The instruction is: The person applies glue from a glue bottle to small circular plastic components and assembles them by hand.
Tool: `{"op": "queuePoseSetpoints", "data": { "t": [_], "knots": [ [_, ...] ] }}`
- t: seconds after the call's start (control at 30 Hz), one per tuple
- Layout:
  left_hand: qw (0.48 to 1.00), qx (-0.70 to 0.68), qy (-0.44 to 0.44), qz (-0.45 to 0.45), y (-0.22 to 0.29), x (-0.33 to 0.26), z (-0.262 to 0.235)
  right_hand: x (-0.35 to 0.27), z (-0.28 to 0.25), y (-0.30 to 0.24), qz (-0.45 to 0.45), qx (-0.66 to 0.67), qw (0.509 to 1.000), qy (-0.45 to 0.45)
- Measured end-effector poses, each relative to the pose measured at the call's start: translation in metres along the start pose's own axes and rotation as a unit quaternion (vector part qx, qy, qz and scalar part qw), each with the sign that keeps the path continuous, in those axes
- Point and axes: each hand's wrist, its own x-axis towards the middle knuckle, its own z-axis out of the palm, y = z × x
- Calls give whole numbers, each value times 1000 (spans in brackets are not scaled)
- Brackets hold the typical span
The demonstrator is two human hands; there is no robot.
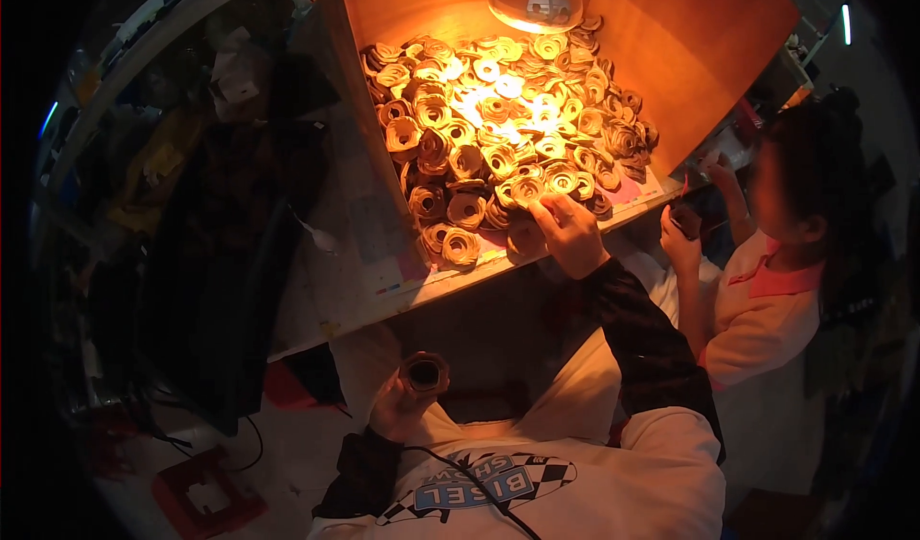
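Note:
A pile of brown, layered, ring-shaped pieces (pixel 467 210), many with a hole in the middle, lies under a bright lamp in an open wooden box. My right hand (pixel 572 237) reaches over the box's front edge, thumb and fingers pinched at a ring-shaped piece (pixel 526 189) on the near side of the pile. Low in front of my body, my left hand (pixel 397 408) is closed round a dark, many-sided cup-like piece (pixel 424 374) with a round dark opening facing up. Part of that piece is hidden by the fingers.
A glass lamp (pixel 537 1) hangs low over the pile. The box's wooden wall (pixel 695 37) rises behind. At right sits another person, whose hand (pixel 681 243) holds a small dark thing. A red frame-like object (pixel 206 494) is on the floor at lower left. A cable crosses my shirt.

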Motion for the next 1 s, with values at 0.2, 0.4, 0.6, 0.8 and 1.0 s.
{"op": "queuePoseSetpoints", "data": {
  "t": [0.2,0.4,0.6,0.8,1.0],
  "knots": [
    [999,27,-18,-40,4,9,6,12,-11,-17,69,95,990,75],
    [998,7,-15,-63,4,20,24,-18,-52,-127,173,295,938,49],
    [989,-49,55,-128,-12,13,16,-66,-47,-175,164,277,945,-58],
    [987,-20,101,-125,-20,11,20,-89,-33,-201,176,252,946,-99],
    [983,-5,126,-135,-29,9,26,-93,-32,-205,152,252,938,-181]
  ]
}}
